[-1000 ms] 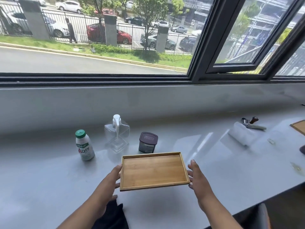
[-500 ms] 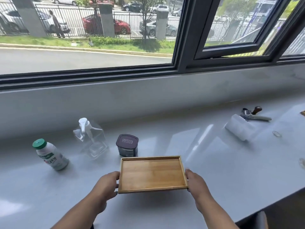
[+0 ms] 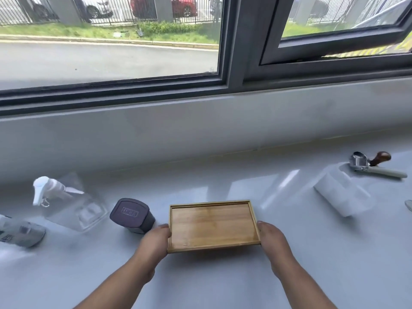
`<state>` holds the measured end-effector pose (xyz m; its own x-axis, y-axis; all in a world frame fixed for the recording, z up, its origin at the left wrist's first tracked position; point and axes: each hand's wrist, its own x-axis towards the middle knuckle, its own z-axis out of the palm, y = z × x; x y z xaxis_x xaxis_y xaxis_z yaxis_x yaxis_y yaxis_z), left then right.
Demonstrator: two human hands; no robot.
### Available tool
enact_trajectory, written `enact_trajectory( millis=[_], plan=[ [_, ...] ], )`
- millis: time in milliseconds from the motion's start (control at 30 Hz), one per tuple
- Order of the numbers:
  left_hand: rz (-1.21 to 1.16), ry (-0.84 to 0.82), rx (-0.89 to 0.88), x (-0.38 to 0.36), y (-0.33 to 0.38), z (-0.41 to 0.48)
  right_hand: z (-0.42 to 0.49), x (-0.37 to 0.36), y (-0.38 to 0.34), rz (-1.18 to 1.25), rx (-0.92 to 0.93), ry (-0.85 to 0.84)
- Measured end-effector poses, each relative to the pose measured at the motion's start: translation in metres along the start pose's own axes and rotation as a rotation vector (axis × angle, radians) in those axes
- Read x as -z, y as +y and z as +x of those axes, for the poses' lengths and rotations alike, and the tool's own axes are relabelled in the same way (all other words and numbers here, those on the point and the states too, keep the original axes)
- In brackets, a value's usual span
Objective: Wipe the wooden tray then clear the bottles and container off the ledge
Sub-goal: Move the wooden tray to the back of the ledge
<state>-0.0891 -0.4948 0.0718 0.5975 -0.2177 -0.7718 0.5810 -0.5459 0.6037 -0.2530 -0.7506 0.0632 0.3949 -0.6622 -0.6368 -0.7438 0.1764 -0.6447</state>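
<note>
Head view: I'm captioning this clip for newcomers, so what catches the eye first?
The wooden tray, held at its short sides by the left hand and right hand over the white ledge. Left of it stand a dark-lidded container and a clear spray bottle.

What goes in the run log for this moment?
left hand on wooden tray left edge | right hand on right edge | tray empty | dark-lidded container beside tray

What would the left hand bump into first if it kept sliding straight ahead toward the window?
Probably the dark lidded container. The left hand grips the wooden tray by its left edge, fingers pointing forward, and the container stands just ahead, slightly left. Depth is hard to judge, so it might narrowly pass.
</note>
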Motion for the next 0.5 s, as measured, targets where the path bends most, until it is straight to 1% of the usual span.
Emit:
enact_trajectory(
  millis=[133,333,500],
  plan=[
    [-0.011,0.025,-0.003,-0.02,0.034,0.028,0.042,0.011,-0.033,0.015,0.02,0.012],
    [-0.013,0.113,-0.007,-0.036,0.086,0.078,0.105,0.016,-0.088,-0.004,0.05,-0.004],
    [-0.047,0.153,-0.015,-0.049,0.116,0.115,0.154,0.018,-0.11,-0.008,0.134,-0.015]
  ],
)
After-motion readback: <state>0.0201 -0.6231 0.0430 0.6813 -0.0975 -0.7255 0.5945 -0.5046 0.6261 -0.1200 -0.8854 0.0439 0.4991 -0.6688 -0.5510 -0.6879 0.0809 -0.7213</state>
